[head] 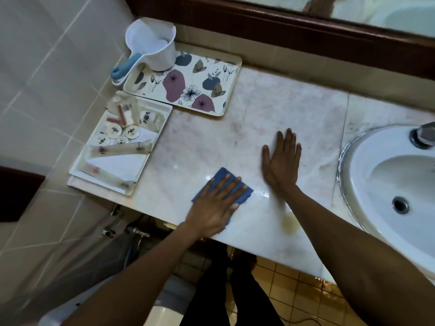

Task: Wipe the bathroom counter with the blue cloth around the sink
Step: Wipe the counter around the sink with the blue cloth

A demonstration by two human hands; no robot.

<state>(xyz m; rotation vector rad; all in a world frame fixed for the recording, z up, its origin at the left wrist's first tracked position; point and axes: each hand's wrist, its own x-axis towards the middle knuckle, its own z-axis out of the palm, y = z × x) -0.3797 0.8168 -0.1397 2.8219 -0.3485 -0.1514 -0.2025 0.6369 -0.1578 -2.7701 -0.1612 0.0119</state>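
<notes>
The blue cloth (244,192) lies flat on the pale marble counter (202,142) near its front edge. My left hand (214,208) presses on the cloth with straight, spread fingers and covers most of it. My right hand (281,158) rests palm-down on the bare counter a little to the right and farther back, fingers straight, holding nothing. A wet sheen shows on the marble between the two hands. The white sink (386,184) is set into the counter at the right, apart from both hands.
A floral tray (188,85) with a white water scoop (153,45) stands at the back left. A white tray of toiletries (117,142) sits at the left edge. The tap (423,135) is behind the sink. A yellowish stain (290,223) marks the front edge.
</notes>
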